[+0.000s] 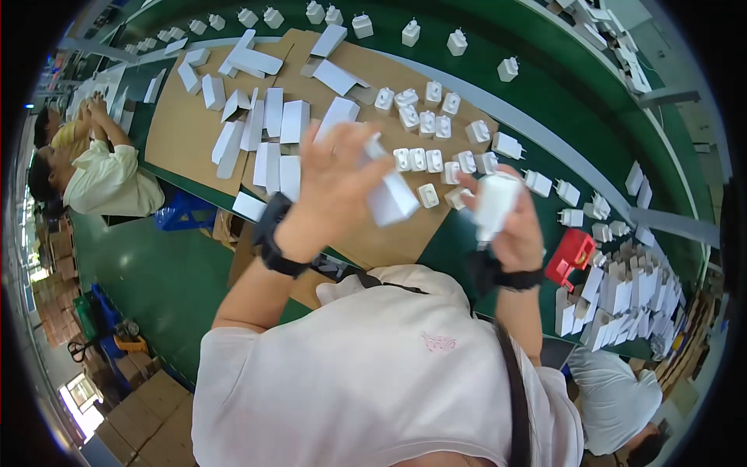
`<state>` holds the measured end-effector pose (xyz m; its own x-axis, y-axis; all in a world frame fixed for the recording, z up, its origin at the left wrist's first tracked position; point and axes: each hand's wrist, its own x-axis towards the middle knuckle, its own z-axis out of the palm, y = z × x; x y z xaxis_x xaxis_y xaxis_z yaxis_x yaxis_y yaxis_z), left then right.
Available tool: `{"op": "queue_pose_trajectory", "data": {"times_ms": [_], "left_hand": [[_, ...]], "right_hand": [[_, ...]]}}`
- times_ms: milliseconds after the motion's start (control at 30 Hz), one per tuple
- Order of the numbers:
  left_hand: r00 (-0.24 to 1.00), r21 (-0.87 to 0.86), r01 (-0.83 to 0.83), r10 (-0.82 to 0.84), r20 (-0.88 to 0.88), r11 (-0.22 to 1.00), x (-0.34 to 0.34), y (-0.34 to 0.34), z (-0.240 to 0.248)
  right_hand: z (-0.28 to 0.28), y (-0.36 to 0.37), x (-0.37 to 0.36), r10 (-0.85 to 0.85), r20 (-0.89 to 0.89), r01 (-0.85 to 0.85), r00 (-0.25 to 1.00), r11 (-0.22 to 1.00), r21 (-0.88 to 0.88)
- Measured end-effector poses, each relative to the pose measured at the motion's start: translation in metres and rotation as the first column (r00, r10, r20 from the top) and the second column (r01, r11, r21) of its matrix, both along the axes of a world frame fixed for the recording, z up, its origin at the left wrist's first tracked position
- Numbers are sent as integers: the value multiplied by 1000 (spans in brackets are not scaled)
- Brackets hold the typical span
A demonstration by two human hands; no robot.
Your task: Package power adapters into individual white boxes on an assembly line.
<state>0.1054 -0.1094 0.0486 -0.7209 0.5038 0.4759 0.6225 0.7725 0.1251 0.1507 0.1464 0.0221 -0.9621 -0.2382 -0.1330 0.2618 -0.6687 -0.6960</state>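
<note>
My left hand, smeared a little by motion, grips a small white cardboard box between thumb and fingers above the brown cardboard sheet. To its right, my right hand is closed around a white power adapter, also blurred. Between and beyond my hands, several white adapters stand in loose rows. Folded white boxes, some with flaps up, lie about on the left of the cardboard sheet.
A red holder sits right of my right hand, by packed white boxes. More adapters line the green conveyor beyond a grey rail. Two people sit far left near a blue stool; another person is lower right.
</note>
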Motion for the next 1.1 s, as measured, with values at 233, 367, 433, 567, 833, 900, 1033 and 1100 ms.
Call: {"op": "queue_pose_trajectory", "data": {"times_ms": [233, 367, 433, 567, 833, 900, 1033, 1100], "left_hand": [[999, 419, -42, 28, 41, 907, 54, 54, -7], [440, 924, -381, -871, 217, 38, 81, 49, -6], [574, 909, -405, -747, 335, 96, 92, 53, -22], [627, 825, -468, -539, 562, 316, 102, 59, -8], [601, 741, -554, -432, 672, 380, 119, 40, -30], [595, 685, -500, -364, 716, 529, 110, 45, -36], [533, 761, -437, -544, 648, 479, 109, 53, -1], [492, 760, -443, -580, 649, 476, 106, 66, 16]], "right_hand": [[8, -45, 26, -36, -14, 34, 999, 994, -108], [18, -44, 54, -56, -165, 71, 985, 994, 82], [12, -41, 68, -6, -250, 87, 968, 946, 313], [9, -43, 90, 107, -300, -53, 948, 981, 185], [22, -12, 80, -156, -290, 170, 944, 985, 24], [28, 3, 73, -295, -251, 317, 922, 947, 53], [52, 12, 59, -348, -282, 390, 894, 914, 108], [70, 22, 60, -357, -445, 465, 821, 871, 158]]}}
